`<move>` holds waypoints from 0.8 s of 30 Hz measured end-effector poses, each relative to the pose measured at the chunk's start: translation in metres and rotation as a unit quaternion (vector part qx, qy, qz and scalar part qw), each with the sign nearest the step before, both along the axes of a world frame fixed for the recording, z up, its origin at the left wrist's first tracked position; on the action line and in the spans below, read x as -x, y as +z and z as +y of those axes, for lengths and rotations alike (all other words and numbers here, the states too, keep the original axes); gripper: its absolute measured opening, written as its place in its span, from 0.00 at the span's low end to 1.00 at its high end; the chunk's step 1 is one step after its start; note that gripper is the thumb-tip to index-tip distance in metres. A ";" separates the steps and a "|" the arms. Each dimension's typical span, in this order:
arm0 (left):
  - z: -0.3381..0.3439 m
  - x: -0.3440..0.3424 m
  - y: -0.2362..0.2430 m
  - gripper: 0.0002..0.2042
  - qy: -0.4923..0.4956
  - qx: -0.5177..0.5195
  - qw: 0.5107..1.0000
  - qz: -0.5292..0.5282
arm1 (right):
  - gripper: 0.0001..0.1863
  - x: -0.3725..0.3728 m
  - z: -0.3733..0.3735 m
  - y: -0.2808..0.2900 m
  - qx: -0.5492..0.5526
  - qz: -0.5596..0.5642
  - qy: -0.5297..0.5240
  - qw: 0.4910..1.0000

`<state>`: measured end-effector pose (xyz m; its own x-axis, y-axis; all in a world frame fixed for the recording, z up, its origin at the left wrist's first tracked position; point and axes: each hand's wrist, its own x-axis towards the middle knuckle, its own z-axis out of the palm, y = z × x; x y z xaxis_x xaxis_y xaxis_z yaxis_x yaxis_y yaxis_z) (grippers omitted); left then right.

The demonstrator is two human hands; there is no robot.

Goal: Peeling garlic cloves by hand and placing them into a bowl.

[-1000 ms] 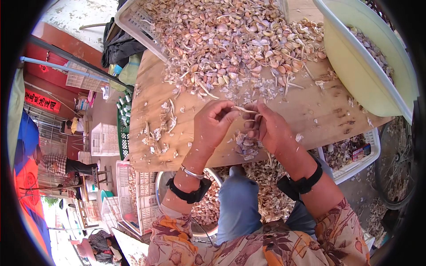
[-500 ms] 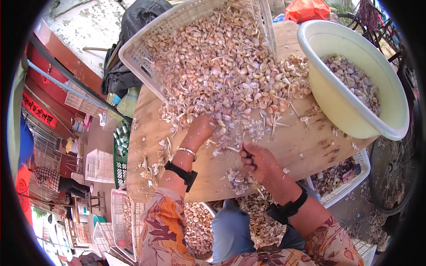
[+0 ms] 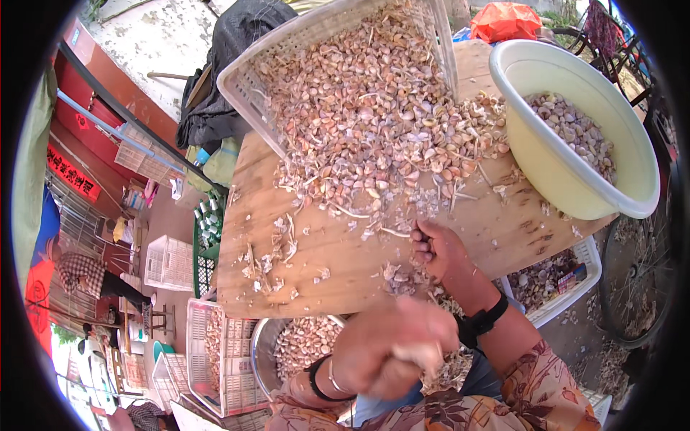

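Note:
My left hand (image 3: 388,345) is low near my body, below the table's front edge, smeared by motion, with a pale blurred shape at its fingers. My right hand (image 3: 438,251) is just over the wooden table (image 3: 517,223), fingers curled, pinching what looks like a thin pale garlic stem (image 3: 394,233). Beyond it, loose garlic cloves (image 3: 366,108) spill in a wide heap from a tipped white plastic crate (image 3: 248,108). Dry skins and stems (image 3: 284,244) are scattered on the wood, and more papery scraps (image 3: 402,280) lie near my right hand.
A yellow basin (image 3: 553,179) of cloves stands at right. A steel bowl (image 3: 302,345) and white crates (image 3: 237,366), (image 3: 586,251) sit below the table. A bicycle wheel (image 3: 625,302) is at far right; a person in a checked shirt (image 3: 79,276) is at left.
My hands were together over the table; my left hand reached to the heap, then swung down toward my body. My right hand moved slightly from there, still above the front of the table.

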<state>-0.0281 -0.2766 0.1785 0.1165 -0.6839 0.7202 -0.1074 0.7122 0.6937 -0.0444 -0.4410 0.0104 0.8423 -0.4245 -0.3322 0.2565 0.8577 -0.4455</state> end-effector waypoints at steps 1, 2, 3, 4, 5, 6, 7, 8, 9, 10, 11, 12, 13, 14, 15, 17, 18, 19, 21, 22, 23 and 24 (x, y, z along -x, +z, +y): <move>0.005 0.007 0.006 0.11 -0.095 0.052 0.994 -0.009 | 0.06 0.000 0.001 0.000 -0.022 0.016 0.014 1.000; 0.006 0.015 0.006 0.10 -0.162 0.047 0.986 0.003 | 0.06 0.000 0.002 0.000 -0.010 0.014 0.009 1.000; 0.007 0.019 0.006 0.10 -0.212 0.042 0.976 0.010 | 0.06 0.000 0.002 0.000 0.006 -0.006 0.003 1.000; 0.003 0.023 0.004 0.09 -0.186 0.161 0.969 -0.017 | 0.06 0.000 0.002 0.000 -0.011 0.018 0.007 1.000; 0.000 0.023 0.002 0.09 -0.172 0.217 0.960 -0.029 | 0.07 0.001 0.002 0.000 -0.006 -0.006 0.011 1.000; -0.005 0.025 -0.002 0.10 -0.157 0.272 0.949 -0.040 | 0.07 0.001 0.001 -0.001 -0.009 -0.024 0.009 1.000; -0.008 0.026 -0.005 0.10 -0.133 0.300 0.943 -0.056 | 0.07 0.001 0.001 -0.001 -0.013 -0.019 0.013 1.000; -0.010 0.027 -0.008 0.09 -0.121 0.303 0.943 -0.058 | 0.07 0.001 0.001 -0.002 0.003 -0.021 0.010 1.000; -0.011 0.027 -0.011 0.09 -0.111 0.306 0.944 -0.061 | 0.07 0.001 0.001 -0.002 0.010 -0.031 0.015 0.999; -0.011 0.027 -0.013 0.09 -0.104 0.307 0.944 -0.063 | 0.08 0.001 0.002 -0.001 0.006 -0.032 0.022 0.999; -0.011 0.027 -0.015 0.09 -0.097 0.307 0.945 -0.060 | 0.08 0.001 0.003 0.001 0.002 -0.025 0.022 0.999; -0.009 0.026 -0.016 0.09 -0.090 0.305 0.946 -0.058 | 0.08 0.002 0.005 0.003 0.002 -0.028 0.031 0.999; -0.008 0.025 -0.018 0.09 -0.085 0.301 0.948 -0.054 | 0.09 0.002 0.006 0.005 0.005 -0.027 0.036 0.999; -0.008 0.023 -0.020 0.09 -0.080 0.294 0.951 -0.048 | 0.09 0.002 0.007 0.008 0.004 -0.029 0.042 0.999; -0.007 0.021 -0.022 0.09 -0.077 0.285 0.955 -0.037 | 0.09 0.003 0.009 0.011 -0.001 -0.025 0.042 0.999; -0.006 0.018 -0.029 0.09 -0.081 0.255 0.963 -0.004 | 0.09 0.004 0.009 0.016 0.001 -0.014 0.034 0.999; -0.004 0.017 -0.032 0.09 -0.085 0.234 0.968 0.015 | 0.08 0.005 0.009 0.018 -0.003 -0.020 0.039 0.999; -0.002 0.016 -0.036 0.09 -0.092 0.209 0.973 0.039 | 0.07 0.006 0.008 0.020 -0.010 -0.016 0.043 0.999; 0.005 0.017 -0.041 0.09 -0.112 0.138 0.978 0.110 | 0.08 0.008 0.007 0.021 -0.004 -0.010 0.042 0.999; 0.011 0.018 -0.042 0.09 -0.121 0.088 0.975 0.167 | 0.08 0.009 0.006 0.020 -0.002 -0.013 0.043 0.999; 0.016 0.020 -0.043 0.09 -0.125 0.056 0.967 0.215 | 0.08 0.009 0.006 0.019 0.000 -0.017 0.051 0.999; 0.021 0.024 -0.041 0.09 -0.126 0.027 0.957 0.260 | 0.08 0.008 0.006 0.017 -0.006 -0.017 0.045 0.999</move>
<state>-0.0524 -0.2554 0.1380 0.3049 -0.7012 0.6445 0.4231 0.7060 0.5680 -0.0523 -0.4353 0.0276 0.8875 -0.3430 -0.3078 0.1928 0.8830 -0.4279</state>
